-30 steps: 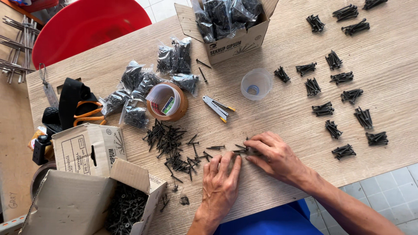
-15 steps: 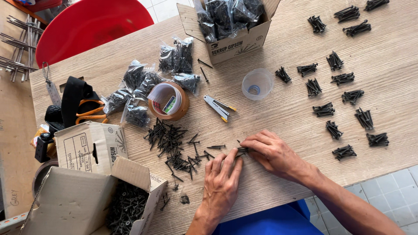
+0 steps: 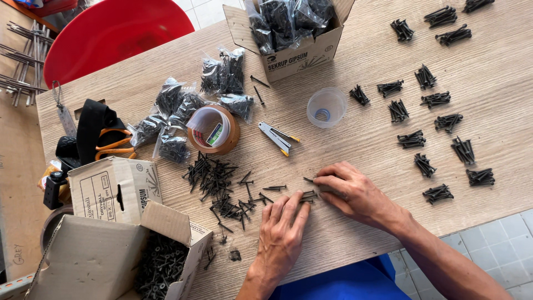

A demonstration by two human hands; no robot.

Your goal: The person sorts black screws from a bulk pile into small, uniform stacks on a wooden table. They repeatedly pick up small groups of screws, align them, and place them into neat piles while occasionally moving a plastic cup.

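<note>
While both hands rest on the wooden table (image 3: 355, 144), the left hand (image 3: 281, 236) lies flat, palm down, fingers together and stretched forward, its fingertips touching a small bunch of black screws (image 3: 308, 195). The right hand (image 3: 355, 194) sits just beside it, fingers curled and pinched on more screws; part of that bunch is hidden under the fingers, and one screw tip pokes out to the left of them.

To the left of the hands a loose pile of screws (image 3: 219, 186) is spread over the table, with a few strays between the pile and the fingers. Behind the pile stands a roll of brown tape (image 3: 214, 130), and just to its right lies a small stapler (image 3: 276, 137). A clear plastic cup (image 3: 326, 106) stands further right. Several small plastic bags of screws (image 3: 183, 111) lie behind the tape, and an open cardboard box (image 3: 294, 33) at the far edge holds more filled bags.

On the right side of the table, well apart from the hands, many small counted heaps of screws (image 3: 433, 128) lie in rows. At the near left corner an open carton (image 3: 111, 261) shows loose screws inside, with a closed carton (image 3: 114, 189) touching it behind. Orange-handled scissors (image 3: 114, 145) lie near a black strap, and a red chair (image 3: 111, 30) stands beyond the table.
</note>
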